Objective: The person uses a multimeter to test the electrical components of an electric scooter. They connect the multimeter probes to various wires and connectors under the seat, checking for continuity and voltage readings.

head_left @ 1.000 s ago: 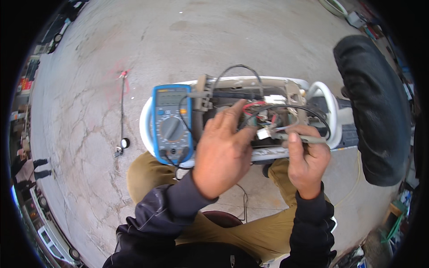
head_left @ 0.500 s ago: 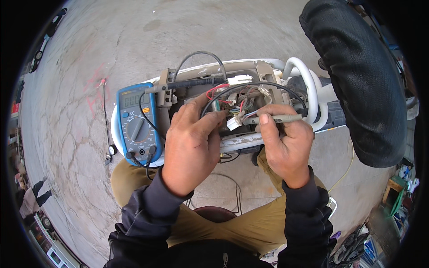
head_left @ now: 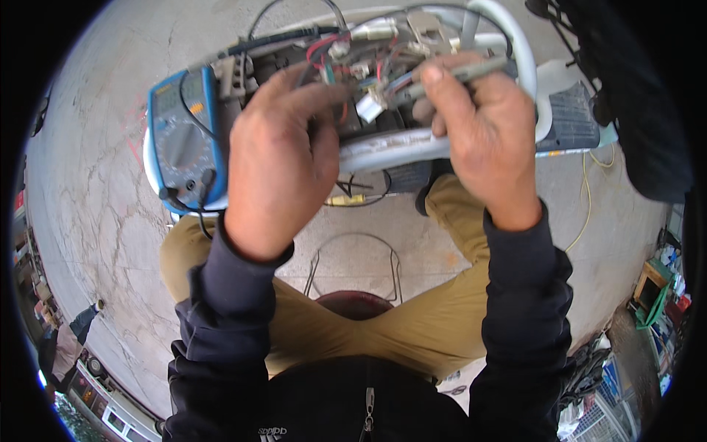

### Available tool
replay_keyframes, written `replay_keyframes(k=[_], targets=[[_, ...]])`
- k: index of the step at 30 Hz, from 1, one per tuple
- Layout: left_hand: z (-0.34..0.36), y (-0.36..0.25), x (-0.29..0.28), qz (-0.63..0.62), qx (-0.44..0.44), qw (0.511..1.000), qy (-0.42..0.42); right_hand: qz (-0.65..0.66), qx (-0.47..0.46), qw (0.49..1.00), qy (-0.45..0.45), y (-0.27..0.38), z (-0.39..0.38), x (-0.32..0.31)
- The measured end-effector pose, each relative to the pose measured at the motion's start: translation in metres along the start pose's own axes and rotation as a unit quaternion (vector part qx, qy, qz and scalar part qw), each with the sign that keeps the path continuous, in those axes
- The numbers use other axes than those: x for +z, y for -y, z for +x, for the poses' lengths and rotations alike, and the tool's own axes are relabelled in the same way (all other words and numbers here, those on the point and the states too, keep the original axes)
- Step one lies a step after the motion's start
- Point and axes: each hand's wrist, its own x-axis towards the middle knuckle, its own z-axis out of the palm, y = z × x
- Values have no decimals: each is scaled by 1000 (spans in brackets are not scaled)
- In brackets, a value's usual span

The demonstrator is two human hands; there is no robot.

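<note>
My right hand [head_left: 490,136] is closed round a grey-beige meter probe [head_left: 482,68]. The probe's front end points left, at a white plug connector [head_left: 370,108] with wires leading out of it. My left hand [head_left: 272,155] is among the wires on the connector's left, fingers bent inward. A small green part [head_left: 328,74] shows at its fingertips; what they pinch is hidden and blurred. A blue multimeter [head_left: 180,140] rests on the left end of the white-framed vehicle body. Its other probe [head_left: 283,38], dark with a lead, lies across the open compartment behind my left hand.
White tubes [head_left: 526,59] rise at the compartment's right, and a rail [head_left: 390,149] runs along its near side. A black padded seat [head_left: 633,96] stands far right. Below are my knees and a dark red stool [head_left: 353,303]. A yellow cord [head_left: 587,184] lies on the floor.
The view has tilted, so vehicle, meter and hands sit higher in it. The probe stays in my right hand near the white connector. My left hand stays by the wires.
</note>
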Motion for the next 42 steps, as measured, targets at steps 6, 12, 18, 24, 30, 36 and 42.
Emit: replay_keyframes(k=[6,12,18,24,30,36,42], targets=[[2,3,4,-5,19,1000,-17,41,53,998,21,-2,1,-6],[3,1,3,-12,2,1000,-10,22,20,1000,-9,-3,0,-1],[-1,0,-1,-18,10,1000,0,-56,-12,998,11,5,3,-3],[-2,2,-1,-31,17,999,-18,-25,-3,1000,8,12,10,-3],[-4,3,5,-14,13,999,-36,-14,70,997,31,6,13,-7],[-4,1,6,-19,2,999,-47,39,98,994,23,-1,14,-10],[-4,2,2,-17,10,999,-30,53,83,995,22,-3,12,-9]])
